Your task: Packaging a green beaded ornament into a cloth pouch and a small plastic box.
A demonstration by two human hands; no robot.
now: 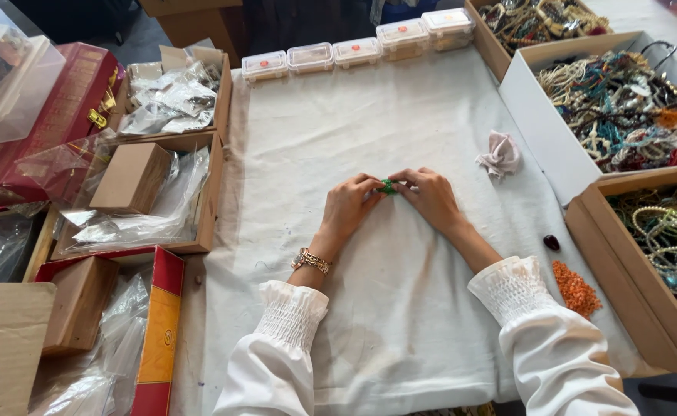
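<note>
Fingertips of left hand (pixel 347 206) and right hand (pixel 429 194) pinched together from both sides on small green beaded piece (pixel 387 186), held just above white cloth-covered table (pixel 400 308) at its centre; how tightly closed cannot be told. Nearby: crumpled pale pink cloth (pixel 498 154), dark red oval stone (pixel 552 243), heap of orange beads (pixel 576 288), cardboard box of mixed bead necklaces (pixel 585 223). Risk: loosened pinch, with beads dropping and rolling across cloth.

White cloth-covered table (pixel 400 308): crumpled pink cloth (pixel 498 154), dark red stone (pixel 552 243), orange bead pile (pixel 576 288), row of clear boxes (pixel 357 52).
</note>
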